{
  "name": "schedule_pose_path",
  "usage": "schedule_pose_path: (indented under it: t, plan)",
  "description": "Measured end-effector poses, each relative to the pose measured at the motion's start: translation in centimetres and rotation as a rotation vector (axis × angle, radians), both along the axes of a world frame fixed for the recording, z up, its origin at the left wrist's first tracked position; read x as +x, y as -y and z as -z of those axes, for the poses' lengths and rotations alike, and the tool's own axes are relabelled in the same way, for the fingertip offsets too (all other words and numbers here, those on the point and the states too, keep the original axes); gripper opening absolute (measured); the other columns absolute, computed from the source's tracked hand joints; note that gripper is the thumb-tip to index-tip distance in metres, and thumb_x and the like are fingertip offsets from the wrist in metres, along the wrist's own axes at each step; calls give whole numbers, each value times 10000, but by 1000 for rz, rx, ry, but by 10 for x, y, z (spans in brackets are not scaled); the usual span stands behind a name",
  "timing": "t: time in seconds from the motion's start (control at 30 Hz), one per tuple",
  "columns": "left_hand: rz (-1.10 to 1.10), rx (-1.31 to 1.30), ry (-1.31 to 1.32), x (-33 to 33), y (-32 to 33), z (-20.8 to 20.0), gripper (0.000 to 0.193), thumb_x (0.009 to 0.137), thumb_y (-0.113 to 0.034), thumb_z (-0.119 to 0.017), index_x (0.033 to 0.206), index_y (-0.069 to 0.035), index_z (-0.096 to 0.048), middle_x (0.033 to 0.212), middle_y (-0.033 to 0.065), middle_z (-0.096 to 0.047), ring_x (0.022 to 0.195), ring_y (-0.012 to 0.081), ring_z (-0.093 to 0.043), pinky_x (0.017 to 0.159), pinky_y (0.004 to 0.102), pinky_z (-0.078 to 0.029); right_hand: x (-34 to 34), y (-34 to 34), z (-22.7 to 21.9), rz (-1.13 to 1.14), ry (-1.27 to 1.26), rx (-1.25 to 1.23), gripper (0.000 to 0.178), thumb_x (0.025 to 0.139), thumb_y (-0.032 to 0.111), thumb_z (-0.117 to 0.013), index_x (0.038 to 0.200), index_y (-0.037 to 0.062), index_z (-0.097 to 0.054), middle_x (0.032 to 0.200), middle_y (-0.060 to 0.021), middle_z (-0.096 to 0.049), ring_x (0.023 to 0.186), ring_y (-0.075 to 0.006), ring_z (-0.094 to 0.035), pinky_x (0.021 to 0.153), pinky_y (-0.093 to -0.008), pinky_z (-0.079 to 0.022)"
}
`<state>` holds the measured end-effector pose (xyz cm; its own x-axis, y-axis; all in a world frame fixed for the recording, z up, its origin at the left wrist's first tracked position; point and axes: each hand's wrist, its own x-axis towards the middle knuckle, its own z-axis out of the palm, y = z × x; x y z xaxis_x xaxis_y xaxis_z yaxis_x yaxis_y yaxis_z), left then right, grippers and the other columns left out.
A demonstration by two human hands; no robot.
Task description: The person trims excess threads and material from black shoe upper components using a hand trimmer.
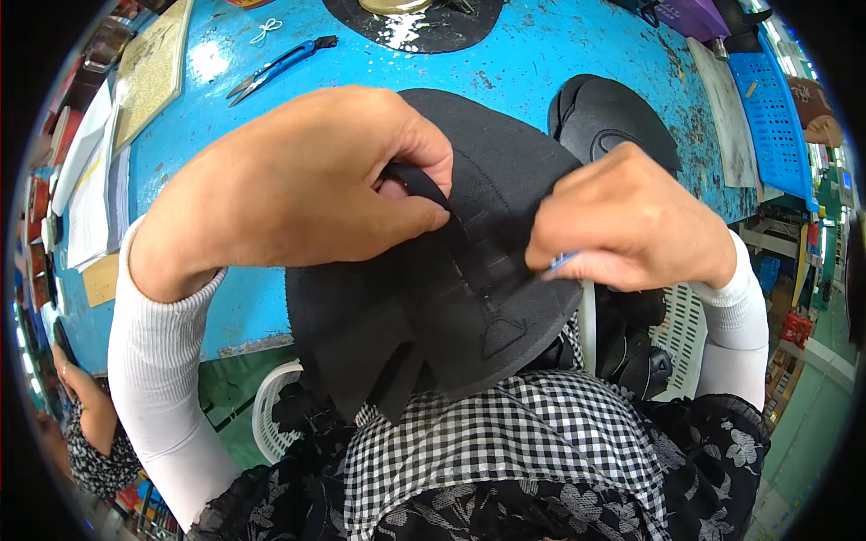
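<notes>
A large black fabric panel [519, 194] with stitched lines lies over my lap, against the edge of the blue table. My left hand [307, 180] is closed at its upper part, thumb and fingers pinching a narrow black strap [419, 183] that runs down the panel's middle. At the panel's right edge is my right hand [636, 221], curled into a fist. A small blue thing [561, 261] shows between its thumb and fingers, too blurred to name. Below, a slit parts the panel's lower edge near the checked apron [505, 451].
On the blue table [370, 68] lie blue-handled scissors [284, 68] and a stack of black pieces [618, 122]. A blue basket [767, 117] stands at the right. White baskets [681, 338] flank my lap. Another person's arm [86, 397] shows at lower left.
</notes>
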<state>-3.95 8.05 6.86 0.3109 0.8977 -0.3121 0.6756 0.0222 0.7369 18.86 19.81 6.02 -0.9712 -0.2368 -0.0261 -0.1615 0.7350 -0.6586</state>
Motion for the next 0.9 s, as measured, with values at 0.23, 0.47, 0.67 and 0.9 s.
schedule_pose_path:
  t: [0.23, 0.47, 0.67, 0.9]
  plan:
    - [-9, -52, -107, 2, -3, -5, 104, 820, -101, -689, 878, -19, -659, 573, -8, -460, 525, 57, -400, 482, 239, -337, -15, 18, -1, 238, -116, 301, 179, 725, 80, -717, 837, 53, -580, 708, -70, -606, 636, -271, -628, 536, -341, -477]
    - [85, -109, -57, -6, -6, -7, 80, 840, -80, -655, 883, -22, -622, 597, 8, -461, 552, 73, -408, 508, 251, -345, -18, 10, -18, 394, 27, 293, 237, 835, 243, -696, 897, 57, -564, 711, -102, -605, 628, -308, -609, 547, -359, -445]
    - [79, -74, 49, -11, -3, -1, 62, 859, -69, -636, 884, -24, -601, 669, 3, -498, 628, 61, -434, 559, 236, -369, -30, 12, -9, 333, -7, 258, 201, 842, 226, -699, 881, 64, -588, 650, -94, -585, 566, -285, -581, 497, -349, -396]
    - [-422, -4, 423, -25, 17, 6, 72, 893, -149, -636, 906, -84, -609, 699, -101, -480, 601, -8, -404, 519, 188, -306, -25, 48, -29, 316, -32, 307, 191, 735, 91, -707, 916, 61, -654, 847, -82, -691, 647, -196, -667, 524, -282, -507]
